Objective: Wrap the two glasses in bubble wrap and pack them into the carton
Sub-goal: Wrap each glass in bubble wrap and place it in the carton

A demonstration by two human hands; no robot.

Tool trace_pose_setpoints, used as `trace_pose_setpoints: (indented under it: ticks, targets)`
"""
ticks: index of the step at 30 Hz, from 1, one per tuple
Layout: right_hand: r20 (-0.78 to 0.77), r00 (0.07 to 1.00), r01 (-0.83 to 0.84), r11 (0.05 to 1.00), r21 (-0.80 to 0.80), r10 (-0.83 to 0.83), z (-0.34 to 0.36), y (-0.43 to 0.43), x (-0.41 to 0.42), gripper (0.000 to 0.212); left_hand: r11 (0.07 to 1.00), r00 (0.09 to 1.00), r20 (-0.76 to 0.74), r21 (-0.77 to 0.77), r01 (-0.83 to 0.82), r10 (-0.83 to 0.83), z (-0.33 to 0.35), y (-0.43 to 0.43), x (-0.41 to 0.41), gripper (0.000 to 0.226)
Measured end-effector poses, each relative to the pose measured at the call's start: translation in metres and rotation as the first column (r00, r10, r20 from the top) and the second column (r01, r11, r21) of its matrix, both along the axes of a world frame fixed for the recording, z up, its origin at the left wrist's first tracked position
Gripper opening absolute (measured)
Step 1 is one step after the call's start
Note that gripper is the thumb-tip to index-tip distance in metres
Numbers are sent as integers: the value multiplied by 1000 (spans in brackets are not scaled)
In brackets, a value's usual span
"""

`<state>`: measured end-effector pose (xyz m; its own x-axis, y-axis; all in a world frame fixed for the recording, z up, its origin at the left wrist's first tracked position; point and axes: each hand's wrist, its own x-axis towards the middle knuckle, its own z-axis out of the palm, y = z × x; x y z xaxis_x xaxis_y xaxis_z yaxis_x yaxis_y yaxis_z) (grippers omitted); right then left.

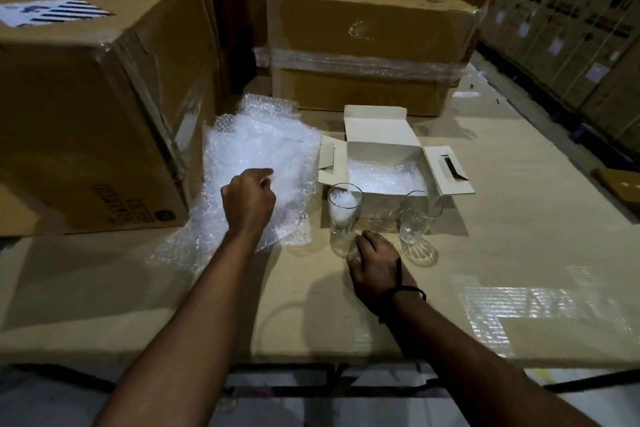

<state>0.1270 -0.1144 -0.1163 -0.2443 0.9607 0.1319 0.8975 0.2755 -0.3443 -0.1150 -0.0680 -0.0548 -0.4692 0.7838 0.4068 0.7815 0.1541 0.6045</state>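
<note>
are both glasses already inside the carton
No, one glass and the other glass both stand upright on the table in front of the open carton.

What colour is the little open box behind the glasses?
White. The carton shows best in the head view, the only one here.

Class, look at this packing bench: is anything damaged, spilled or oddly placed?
Nothing looks damaged or spilled. One oddity: the left glass shows something white inside, while the right glass looks clear. Both stand upright before the carton.
</note>
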Motion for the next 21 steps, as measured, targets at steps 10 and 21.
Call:
trace_pose_setpoints:
  ticks: [10,21]
  targets:
    - [33,999,-18,1000,-16,19,-4,3,1,66,950,975,204,-310,-21,88,-4,-20,-4,34]
    - [-32,999,-13,997,-74,10,1,3,4,52,959,914,376,281,45,-153,-4,-52,12,8]
